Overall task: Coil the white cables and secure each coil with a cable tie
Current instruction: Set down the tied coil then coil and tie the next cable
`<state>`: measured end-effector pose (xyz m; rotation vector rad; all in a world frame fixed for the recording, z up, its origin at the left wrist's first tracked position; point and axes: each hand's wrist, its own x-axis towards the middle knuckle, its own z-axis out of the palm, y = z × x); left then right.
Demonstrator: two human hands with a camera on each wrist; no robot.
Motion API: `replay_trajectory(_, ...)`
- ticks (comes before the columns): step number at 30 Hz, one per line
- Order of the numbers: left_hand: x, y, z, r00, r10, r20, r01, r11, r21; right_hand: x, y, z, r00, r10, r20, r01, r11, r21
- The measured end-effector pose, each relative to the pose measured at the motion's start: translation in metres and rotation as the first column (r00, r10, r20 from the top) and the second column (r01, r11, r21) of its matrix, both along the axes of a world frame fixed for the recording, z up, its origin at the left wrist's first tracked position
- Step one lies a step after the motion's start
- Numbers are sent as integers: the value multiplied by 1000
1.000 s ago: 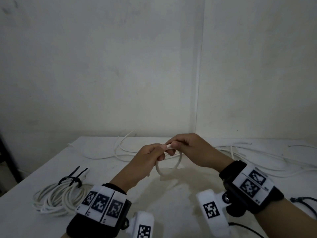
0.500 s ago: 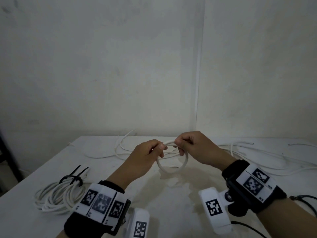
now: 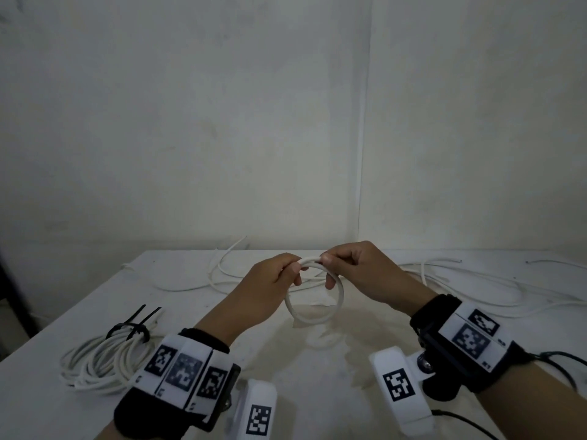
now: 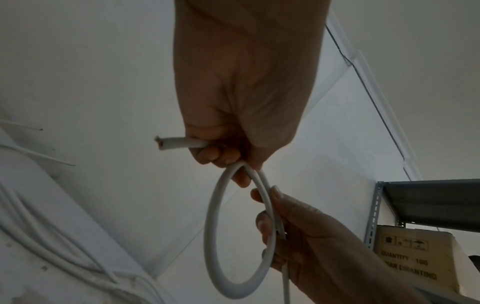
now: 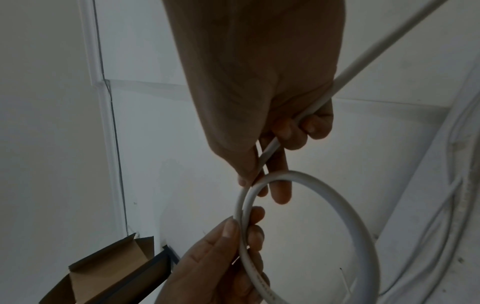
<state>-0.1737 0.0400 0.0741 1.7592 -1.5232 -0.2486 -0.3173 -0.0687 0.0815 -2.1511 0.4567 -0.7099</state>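
Above the middle of the table both hands hold one small loop of white cable (image 3: 317,319). My left hand (image 3: 293,271) pinches the top of the loop, and the cable's cut end (image 4: 166,143) sticks out past its fingers. My right hand (image 3: 330,268) pinches the same top section just to the right. The cable's long run (image 5: 389,39) passes through that hand's curled fingers (image 5: 291,131). A finished white coil (image 3: 104,360) lies at the front left, bound with black cable ties (image 3: 133,327).
Loose white cables (image 3: 476,281) sprawl over the back and right of the white table (image 3: 47,404), close to the corner walls. A thin black wire (image 3: 559,357) trails at the right edge. A cardboard box (image 4: 415,259) sits under a metal shelf (image 4: 428,201) off to the side.
The half curve of cable between my hands has closed into a full round loop. Both hands have risen slightly, and the loop has widened.
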Motion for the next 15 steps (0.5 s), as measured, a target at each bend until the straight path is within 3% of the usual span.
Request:
replay_trajectory(4,1,1,2,998,59,33,-58,998,-15,-1,0,1,999,-40,14,40,999,-13)
replay_trajectory(8,1,3,2,991,131,-31,-133,990,-47,2,0,-4,993,-108,51,109,994,-31)
replay_trajectory(11,3,10,3,967,134,-218,-130,991,33,0,-1,-7,989,-146,27,147,988,-53)
replay_trajectory(15,10,22,5,873,55,-484,-5,995,103,-3,-5,-8,981,-192,22,193,980,-37)
